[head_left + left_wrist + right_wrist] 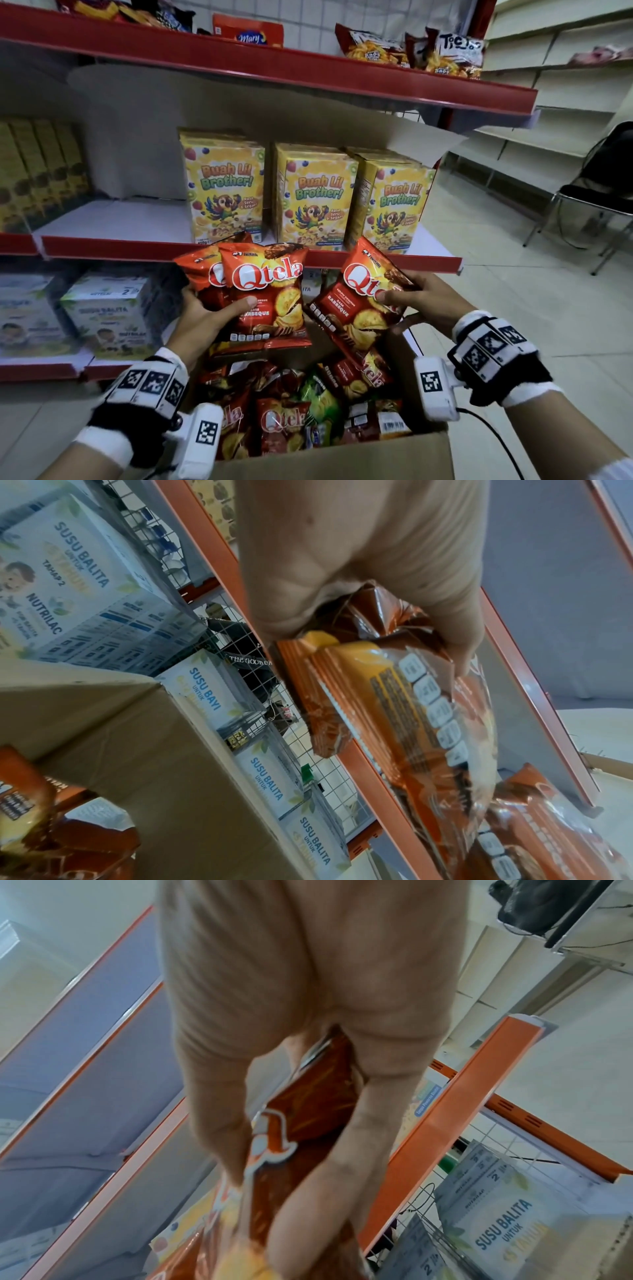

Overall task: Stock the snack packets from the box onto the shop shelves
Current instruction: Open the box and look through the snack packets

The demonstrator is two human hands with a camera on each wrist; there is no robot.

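Observation:
My left hand (209, 308) grips two red Qtela barbeque packets (265, 294), thumb across the front one; the left wrist view shows the packets' sealed bottom edges (377, 710) below my palm (359, 569). A third red Qtela packet (363, 301) sits tilted in my right hand (416, 301), with thumb on its front and fingers behind. In the right wrist view that same packet (308, 1104) is pinched between thumb and fingers (329, 1164). Both hands hover above the open cardboard box (359, 459), which holds several more red packets (281, 421) and a green one (320, 397).
The middle red-edged shelf (113, 246) carries yellow cereal boxes (315, 195) on the right, with bare white board at its left. Milk-powder boxes (109, 315) stand on the lower shelf, snack bags (442, 51) on the top one. A black chair (592, 192) stands at right.

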